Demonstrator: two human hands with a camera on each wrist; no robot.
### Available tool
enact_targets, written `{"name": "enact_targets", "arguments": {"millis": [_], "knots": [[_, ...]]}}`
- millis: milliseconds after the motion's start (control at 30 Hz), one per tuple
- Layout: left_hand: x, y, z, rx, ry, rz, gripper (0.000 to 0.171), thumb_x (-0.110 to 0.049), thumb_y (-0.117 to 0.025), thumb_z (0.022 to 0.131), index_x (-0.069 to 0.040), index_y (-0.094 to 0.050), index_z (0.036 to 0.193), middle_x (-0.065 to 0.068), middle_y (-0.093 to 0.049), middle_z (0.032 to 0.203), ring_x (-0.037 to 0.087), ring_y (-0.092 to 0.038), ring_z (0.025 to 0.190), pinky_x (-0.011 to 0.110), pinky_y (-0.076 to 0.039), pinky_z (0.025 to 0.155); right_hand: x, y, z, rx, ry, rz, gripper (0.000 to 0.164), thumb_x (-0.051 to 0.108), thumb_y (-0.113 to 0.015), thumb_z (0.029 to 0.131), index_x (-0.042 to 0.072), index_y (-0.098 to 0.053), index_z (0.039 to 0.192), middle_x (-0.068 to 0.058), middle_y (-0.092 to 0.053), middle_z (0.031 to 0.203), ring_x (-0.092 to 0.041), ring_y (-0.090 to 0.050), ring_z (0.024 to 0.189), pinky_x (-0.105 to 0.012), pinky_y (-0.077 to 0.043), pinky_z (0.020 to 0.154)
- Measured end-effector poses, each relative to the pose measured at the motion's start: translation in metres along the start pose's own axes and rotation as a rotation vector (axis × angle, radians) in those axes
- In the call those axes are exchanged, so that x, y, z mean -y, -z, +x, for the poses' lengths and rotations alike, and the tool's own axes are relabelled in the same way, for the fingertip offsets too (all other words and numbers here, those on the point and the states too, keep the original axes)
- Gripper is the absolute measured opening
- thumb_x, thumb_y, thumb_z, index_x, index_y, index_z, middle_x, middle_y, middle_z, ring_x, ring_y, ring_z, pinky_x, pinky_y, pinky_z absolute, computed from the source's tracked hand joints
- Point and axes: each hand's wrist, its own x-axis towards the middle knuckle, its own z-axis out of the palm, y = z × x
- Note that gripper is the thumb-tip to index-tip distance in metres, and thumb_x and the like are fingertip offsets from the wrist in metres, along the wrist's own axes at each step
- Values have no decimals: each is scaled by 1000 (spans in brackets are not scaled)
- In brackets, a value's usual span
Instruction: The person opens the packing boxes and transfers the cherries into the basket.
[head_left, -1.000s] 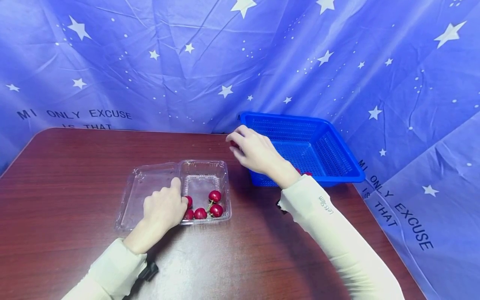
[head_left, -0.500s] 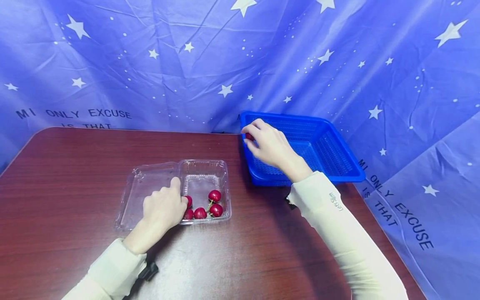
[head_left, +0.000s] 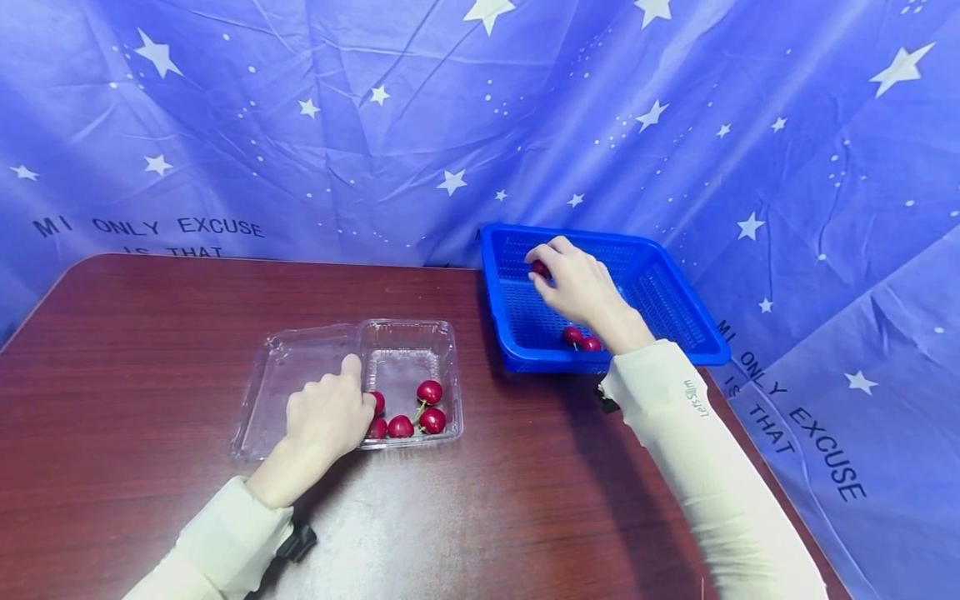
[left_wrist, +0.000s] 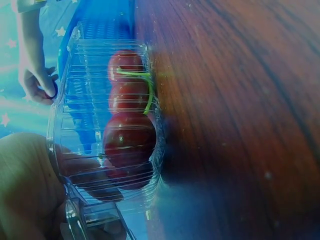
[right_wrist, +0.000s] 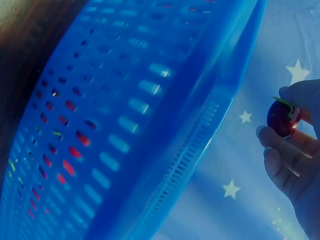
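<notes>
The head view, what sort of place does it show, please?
Probably a small staged work corner indoors, though the room itself is hidden. A star-printed blue cloth hangs behind and to the right of a reddish-brown table, where a clear plastic box and a blue basket stand.

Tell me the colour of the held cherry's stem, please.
The stem is green, clearest in the right wrist view.

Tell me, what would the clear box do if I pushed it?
The clear box would probably bend a little, because its walls look thin. It might slide on the shiny, smooth-looking table. The round cherries inside could roll about.
</notes>
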Motion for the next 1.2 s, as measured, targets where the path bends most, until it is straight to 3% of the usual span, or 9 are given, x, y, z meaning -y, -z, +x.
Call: {"name": "enact_targets", "arguments": {"millis": [767,1200], "knots": [[0,0,1,8,8,4,26,-23,-54,85,-1,-43,94,28,-67,78,49,-64,71,57,-47,53,-47,6,-12,187,-165,-31,30,20,-56,94,6,-61,120,-22,-58,118,-41,-58,99,-61,-48,81],[0,0,1,2,7,6,26,-23,-55,85,-1,-44,93,28,-67,77,50,-64,71,57,-47,53,-68,5,-23,303,-164,-64,27,13,-56,93,-1,-61,116,-26,-59,109,-40,-57,95,-57,-48,81]]}}
